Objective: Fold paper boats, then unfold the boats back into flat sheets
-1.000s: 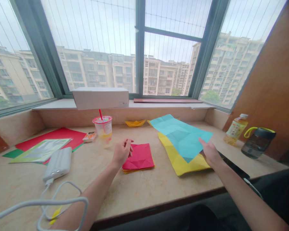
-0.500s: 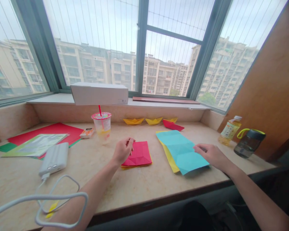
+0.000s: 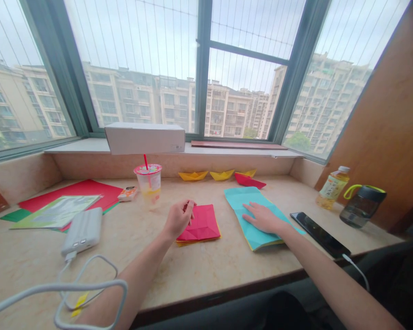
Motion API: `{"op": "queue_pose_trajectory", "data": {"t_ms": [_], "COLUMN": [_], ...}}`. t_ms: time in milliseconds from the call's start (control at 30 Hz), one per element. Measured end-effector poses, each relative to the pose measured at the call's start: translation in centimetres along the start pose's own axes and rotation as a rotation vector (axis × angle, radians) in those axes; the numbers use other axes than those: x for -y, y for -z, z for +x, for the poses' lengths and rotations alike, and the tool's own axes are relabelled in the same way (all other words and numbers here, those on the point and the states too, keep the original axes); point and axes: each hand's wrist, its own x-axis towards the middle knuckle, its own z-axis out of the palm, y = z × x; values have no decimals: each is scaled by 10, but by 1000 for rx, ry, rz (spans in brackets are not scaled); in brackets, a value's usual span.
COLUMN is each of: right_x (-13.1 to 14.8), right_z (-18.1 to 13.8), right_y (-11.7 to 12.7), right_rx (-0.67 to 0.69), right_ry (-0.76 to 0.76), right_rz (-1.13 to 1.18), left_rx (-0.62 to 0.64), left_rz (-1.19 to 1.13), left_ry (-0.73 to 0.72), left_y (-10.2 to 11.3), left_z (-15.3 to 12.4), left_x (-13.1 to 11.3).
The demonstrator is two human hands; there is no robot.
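Head cam: right hand [image 3: 263, 217] is lying pretty much flat on the blue paper [image 3: 256, 237] on the bench [image 3: 186, 270], fingers a bit spread and not gripping anything. Left hand [image 3: 178, 220] is loosely curled at the left edge of the red paper stack [image 3: 203, 223]; can't tell if those fingers have hold of anything. Red paper boat [image 3: 250, 181] sits just behind the blue paper, phone [image 3: 318, 233] off to its right.

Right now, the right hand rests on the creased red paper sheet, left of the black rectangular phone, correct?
The colour is wrong: the head view shows the right hand resting on the creased light-blue paper sheet, left of the black rectangular phone.
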Motion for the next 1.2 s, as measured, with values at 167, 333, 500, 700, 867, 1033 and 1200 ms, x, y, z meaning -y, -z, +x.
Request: {"op": "queue_pose_trajectory", "data": {"t_ms": [167, 333, 500, 700, 867, 1033, 1200], "right_x": [-1, 5, 6, -1, -1, -2, -14], "right_z": [-4, -11, -13, -10, -12, -12, -5], "right_y": [-7, -19, -17, -14, -23, -21, 16], "right_rx": [11, -6, -5, 50, -5, 19, 201], "right_ry": [-13, -83, -86, -62, -89, -78, -10], "right_rz": [-9, -11, -3, -2, -15, -22, 60], "left_rx": [3, 11, 17, 17, 31, 30, 23], "left_rz": [17, 40, 52, 61, 68, 82, 83], "left_ry": [3, -20, -27, -30, -58, -62, -59], "left_y": [-2, -2, -2, -2, -3, -2, -2], "left_z": [-1, -1, -2, -3, -3, -2, -2], "left_x": [-1, 0, -1, -1, 1, 3, 3]}}
